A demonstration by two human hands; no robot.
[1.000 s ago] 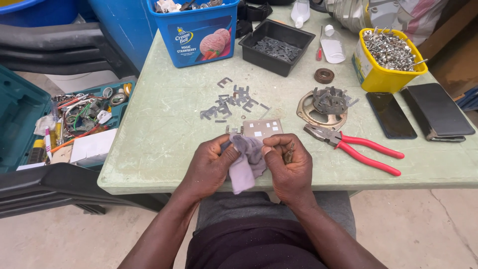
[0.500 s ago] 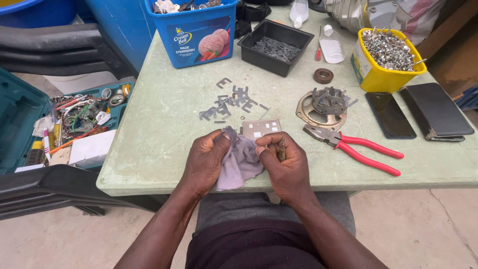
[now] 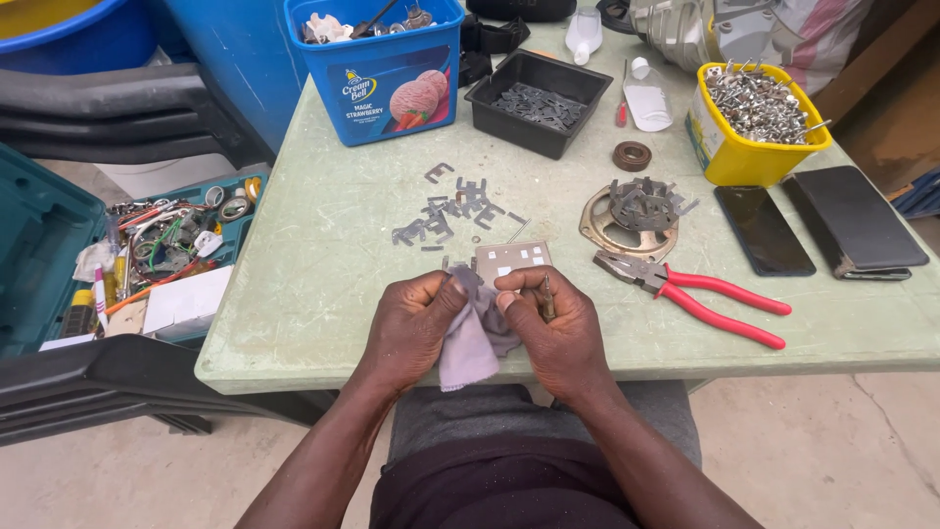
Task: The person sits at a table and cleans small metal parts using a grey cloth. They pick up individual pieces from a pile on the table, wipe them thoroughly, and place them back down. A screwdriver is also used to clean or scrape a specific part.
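Pinching a pale grey cloth from both sides, the left hand and right hand meet at the desk's near edge; the cloth hangs between them, equally near both, a metal plate just beyond

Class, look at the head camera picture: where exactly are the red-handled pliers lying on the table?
The red-handled pliers lie on the pale green table, just right of the right hand, below the round brass-coloured plate and left of the black phone.
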